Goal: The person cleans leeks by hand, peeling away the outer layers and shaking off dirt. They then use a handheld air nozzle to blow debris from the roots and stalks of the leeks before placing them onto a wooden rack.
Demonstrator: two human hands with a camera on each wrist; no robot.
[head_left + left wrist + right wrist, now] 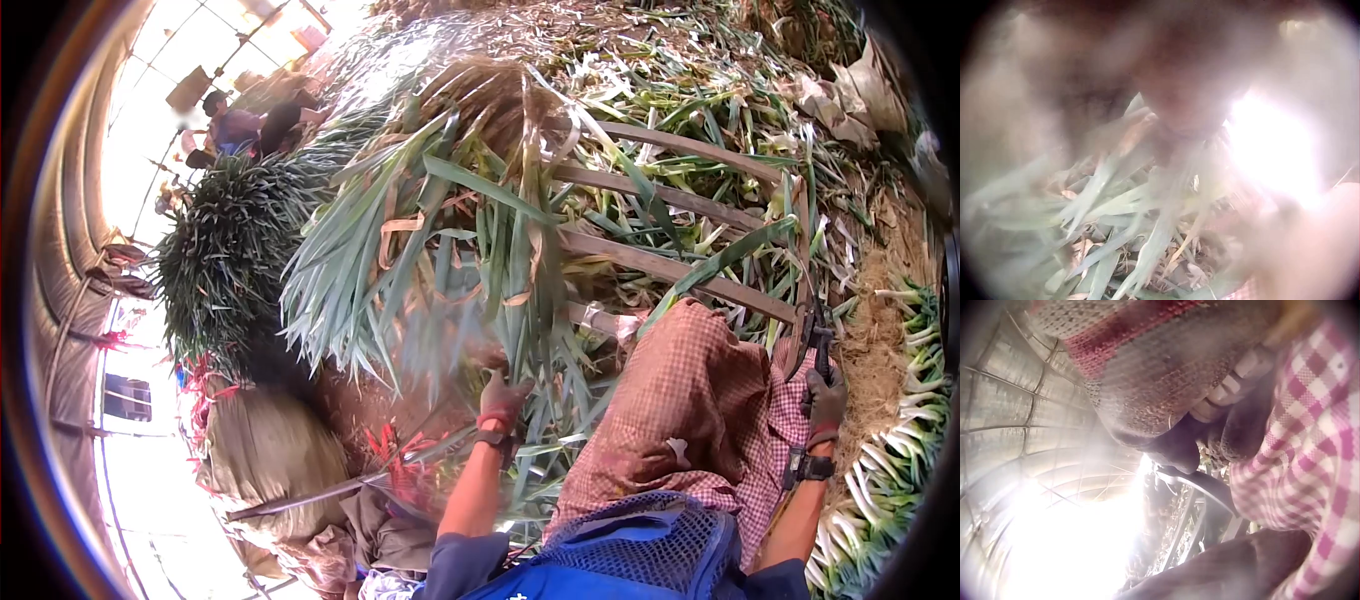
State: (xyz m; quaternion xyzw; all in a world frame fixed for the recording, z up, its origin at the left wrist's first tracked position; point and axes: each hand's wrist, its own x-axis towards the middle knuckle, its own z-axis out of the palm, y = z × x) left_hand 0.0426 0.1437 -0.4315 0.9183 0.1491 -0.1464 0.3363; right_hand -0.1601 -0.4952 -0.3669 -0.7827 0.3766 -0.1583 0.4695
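My gloved left hand (500,405) is beside the hanging tips of long green leek leaves (400,250). Blur in the left wrist view hides its fingertips, so I cannot tell if they hold a leaf; loose leaves (1104,250) lie below. At the right of my lap, my gloved right hand (826,400) grips the dark handle of a sickle. Its curved blade (1207,487) shows past the fingers in the right wrist view. The leek bundle droops over the end of a slatted wooden rack (680,265).
Checked cloth (660,390) covers my lap. Trimmed leeks with white stalks (870,490) line the right side. A large leafy heap (235,250) stands left, above a stuffed sack (270,440) and red ties (395,450). Another person (235,125) sits far back left. Cut leaves litter the ground.
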